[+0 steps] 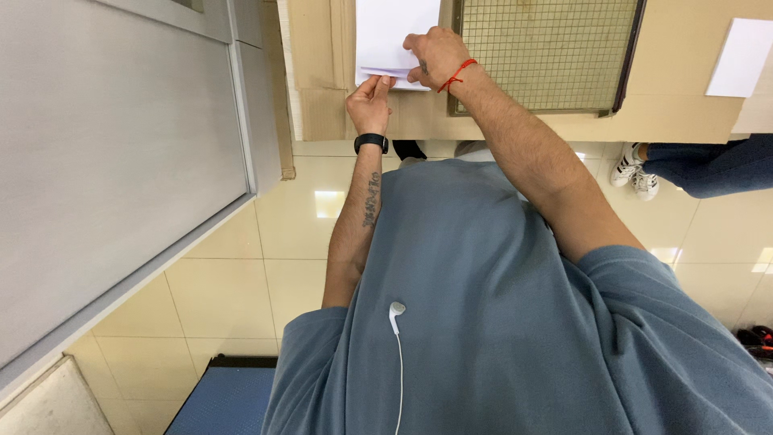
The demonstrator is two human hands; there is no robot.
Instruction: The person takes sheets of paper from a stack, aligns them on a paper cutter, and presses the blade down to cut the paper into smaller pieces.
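At the upper middle of the frame a white sheet of paper (386, 36) lies on a brown cardboard-covered desk (318, 72). The left hand (369, 103), a black band on its wrist, pinches the sheet's lower edge. Just right of it, the right hand (435, 55), a red thread on its wrist, pinches the same edge. Further right sits a wire-mesh panel (547, 52), then another white sheet (741, 56).

Blue-grey short-sleeved shirt (499, 322), black wristband (371, 142), red thread bracelet (456, 75), forearm tattoo (370, 198), white earphone (395, 316) dangling
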